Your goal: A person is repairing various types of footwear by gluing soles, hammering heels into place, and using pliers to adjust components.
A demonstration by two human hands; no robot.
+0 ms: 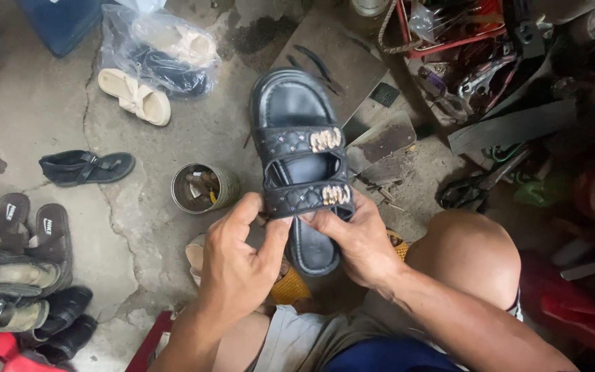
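Both hands are gripping a black platform sandal (pixel 302 165) held up over the person's lap: the left hand (pixel 237 256) is pinching the lower quilted strap from its side, the right hand (pixel 356 241) is clamping strap and sole edge. The pull may be straining the strap's stitching or loosening its gold ornament. Just beyond the left hand, a metal tin (pixel 203 187) is holding small nails or scraps; farther out, a clear plastic bag (pixel 160 48) is holding shoes

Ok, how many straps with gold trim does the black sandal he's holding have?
2 on the black sandal: the upper strap sits mid-shoe, and the lower strap is pinched between the left hand and right hand. No others show.
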